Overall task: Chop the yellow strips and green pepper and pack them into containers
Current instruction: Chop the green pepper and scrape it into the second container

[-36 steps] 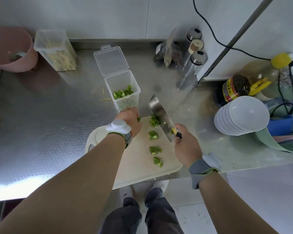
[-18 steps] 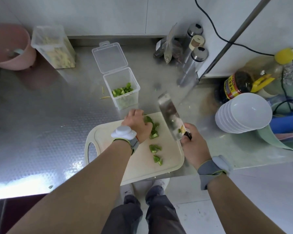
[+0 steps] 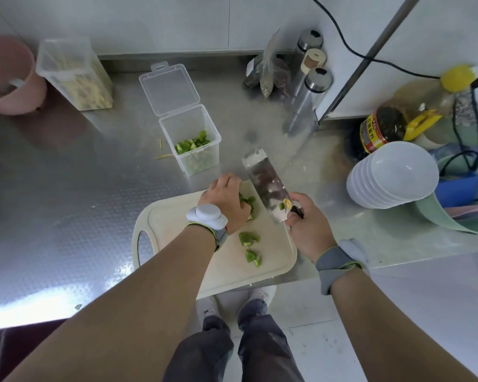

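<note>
On the cream cutting board [image 3: 177, 224] lie chopped green pepper pieces [image 3: 249, 238]. My left hand [image 3: 226, 201] rests palm down over the far pieces, fingers curled around them. My right hand [image 3: 309, 224] grips the handle of a cleaver [image 3: 265, 186], its blade tilted up beside the pieces with green bits stuck to it. Just beyond the board stands an open clear container [image 3: 191, 142] partly filled with green pepper. A taller clear container [image 3: 75, 75] with yellow strips stands closed at the back left.
A pink bucket [image 3: 9, 78] sits at the far left. Spice shakers [image 3: 312, 75] and bags stand at the back. Stacked white bowls [image 3: 392, 175], an oil bottle [image 3: 384, 128] and a green basin [image 3: 453, 216] crowd the right. Two stray yellow strips [image 3: 162, 151] lie on the steel counter.
My left hand came back from the open container and settled over the far pepper pieces on the board. The cleaver lifted off the board and tilted to the right.
</note>
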A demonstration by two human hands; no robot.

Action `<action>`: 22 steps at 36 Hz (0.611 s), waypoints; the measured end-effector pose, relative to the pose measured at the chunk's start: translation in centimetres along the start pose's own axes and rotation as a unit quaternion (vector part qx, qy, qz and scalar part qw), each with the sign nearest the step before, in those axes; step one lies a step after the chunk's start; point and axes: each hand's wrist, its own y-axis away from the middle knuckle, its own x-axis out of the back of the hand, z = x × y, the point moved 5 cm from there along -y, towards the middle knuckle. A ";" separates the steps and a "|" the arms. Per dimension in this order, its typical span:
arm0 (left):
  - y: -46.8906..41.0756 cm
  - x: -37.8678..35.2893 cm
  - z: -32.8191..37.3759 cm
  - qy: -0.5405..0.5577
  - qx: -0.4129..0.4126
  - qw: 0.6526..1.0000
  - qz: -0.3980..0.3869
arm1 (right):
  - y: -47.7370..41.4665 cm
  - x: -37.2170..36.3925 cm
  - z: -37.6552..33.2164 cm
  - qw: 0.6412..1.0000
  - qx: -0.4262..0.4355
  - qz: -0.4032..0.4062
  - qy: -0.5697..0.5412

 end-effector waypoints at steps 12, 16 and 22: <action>3.7 -1.3 -0.6 0.027 -0.055 0.998 0.011 | 1.6 -1.3 0.9 0.999 -0.014 0.009 -0.031; 5.0 -1.6 -1.4 0.025 -0.062 0.998 0.014 | 2.2 -1.3 2.0 0.997 -0.047 0.000 -0.058; 5.7 -1.7 -1.5 0.054 -0.042 0.998 -0.019 | 3.7 -1.5 2.3 0.991 -0.055 -0.034 -0.117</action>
